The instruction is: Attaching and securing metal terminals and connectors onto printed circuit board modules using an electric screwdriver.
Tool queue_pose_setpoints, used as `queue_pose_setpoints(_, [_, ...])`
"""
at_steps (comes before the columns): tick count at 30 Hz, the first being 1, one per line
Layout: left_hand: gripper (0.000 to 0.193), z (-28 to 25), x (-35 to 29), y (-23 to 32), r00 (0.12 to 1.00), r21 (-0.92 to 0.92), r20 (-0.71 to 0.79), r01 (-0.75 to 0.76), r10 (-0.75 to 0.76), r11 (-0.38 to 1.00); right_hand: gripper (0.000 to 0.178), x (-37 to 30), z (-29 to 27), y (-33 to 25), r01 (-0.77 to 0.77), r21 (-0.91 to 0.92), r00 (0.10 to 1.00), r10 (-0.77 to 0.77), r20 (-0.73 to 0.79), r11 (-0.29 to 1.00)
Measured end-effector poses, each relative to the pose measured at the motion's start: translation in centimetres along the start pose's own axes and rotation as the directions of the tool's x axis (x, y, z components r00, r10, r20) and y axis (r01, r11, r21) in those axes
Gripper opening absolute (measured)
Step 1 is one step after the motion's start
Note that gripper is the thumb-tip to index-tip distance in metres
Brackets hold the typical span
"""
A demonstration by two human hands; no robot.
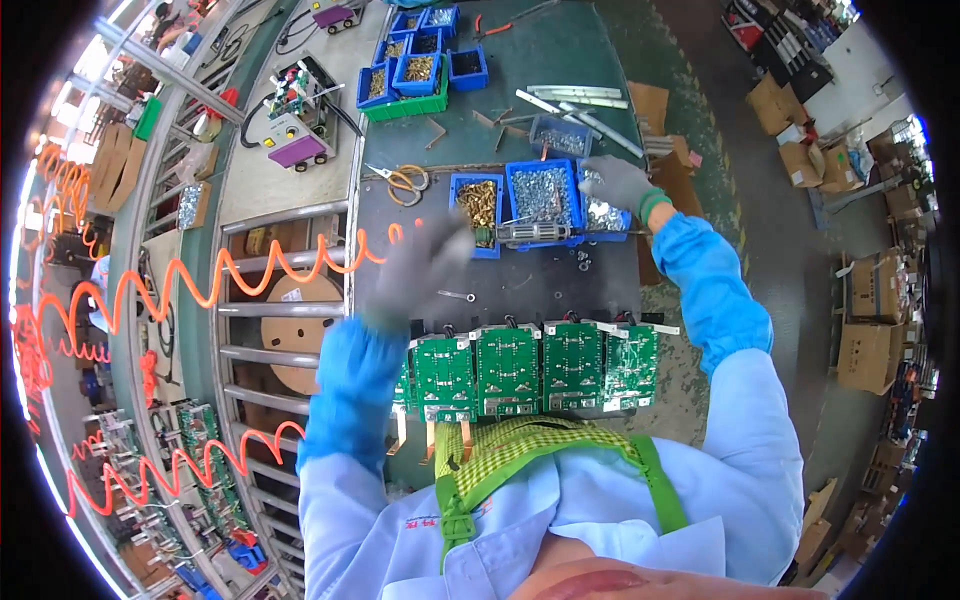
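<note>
- Reaching over a blue bin (606, 237) right of upper centre: the right hand (618, 187); I cannot tell whether its fingers are closed.
- Left of centre: the left hand (424, 262), blurred, beside a power driver (535, 233) near mid-frame; its grip cannot be told.
- Below centre: green circuit boards (509, 372) in a row.

Left arm (350, 400) up in front, left grip (430, 255) gray-gloved and blurry, its fingers hard to see, right arm (715, 295) out wide, bent at the elbow (755, 355), right grip (612, 185) gray-gloved too, fingers (598, 180) pointing left and away.
</note>
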State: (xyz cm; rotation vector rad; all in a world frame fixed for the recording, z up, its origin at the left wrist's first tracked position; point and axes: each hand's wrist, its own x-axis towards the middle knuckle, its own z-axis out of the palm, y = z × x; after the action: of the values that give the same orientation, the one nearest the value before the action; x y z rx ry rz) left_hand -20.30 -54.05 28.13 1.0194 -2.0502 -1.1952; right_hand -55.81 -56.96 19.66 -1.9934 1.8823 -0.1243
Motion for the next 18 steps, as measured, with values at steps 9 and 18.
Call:
queue_pose_setpoints(9, [0.047,-2.5,20.1,-16.6,0.871,0.789,-0.215,0.421,-0.442,0.447,0.057,8.0,3.5,1.3,-0.186,-0.089,0.979,0.192,0.064,0.979])
queue_pose_setpoints(18, [0.055,0.6,26.2,-29.3,0.818,0.786,-0.198,0.461,-0.539,0.412,0.037,14.9,8.5,1.6,-0.068,-0.194,0.997,0.075,0.027,0.979])
